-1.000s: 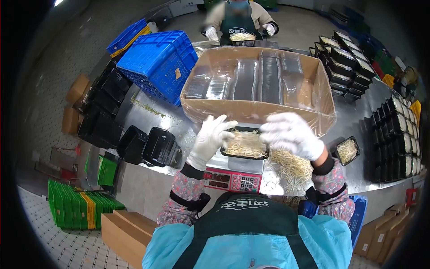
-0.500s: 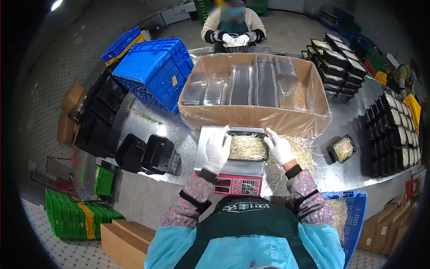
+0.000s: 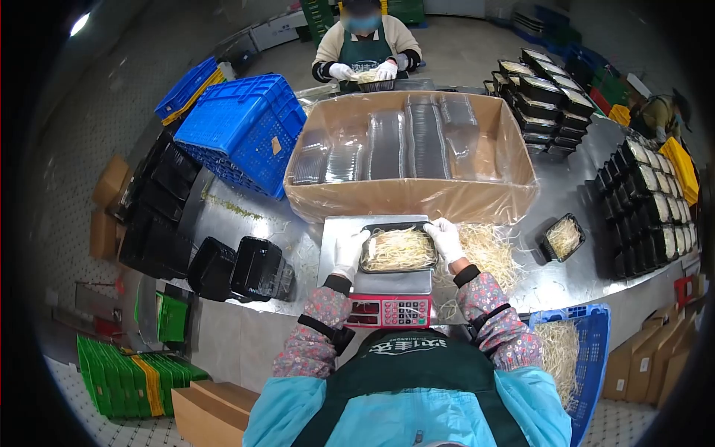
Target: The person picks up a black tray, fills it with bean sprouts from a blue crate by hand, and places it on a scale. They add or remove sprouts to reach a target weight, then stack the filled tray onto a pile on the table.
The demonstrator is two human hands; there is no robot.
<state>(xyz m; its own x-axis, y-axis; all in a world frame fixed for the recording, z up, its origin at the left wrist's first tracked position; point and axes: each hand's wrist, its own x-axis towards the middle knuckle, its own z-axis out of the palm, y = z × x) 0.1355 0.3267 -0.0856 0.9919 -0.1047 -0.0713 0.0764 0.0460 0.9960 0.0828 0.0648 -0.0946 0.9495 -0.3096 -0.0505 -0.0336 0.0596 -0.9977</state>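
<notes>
Both my hands wear white gloves and hold a black plastic tray at its two ends. The tray is filled with pale bean sprouts and sits over the metal plate of a red-fronted digital scale. My left hand grips the left end, fingers at the rim. At the upper right corner, my right hand has its fingers curled round the edge. A loose heap of bean sprouts lies on the steel table just right of the scale.
Beyond the scale stands a cardboard box of stacked clear plastic lids. Empty black trays stand left, below a blue crate. Filled trays are stacked right; a single one sits nearer. A co-worker handles another tray opposite.
My left hand has come down from above the tray to its left end. My right hand has closed on the right end. The tray sits slightly further left on the scale.
</notes>
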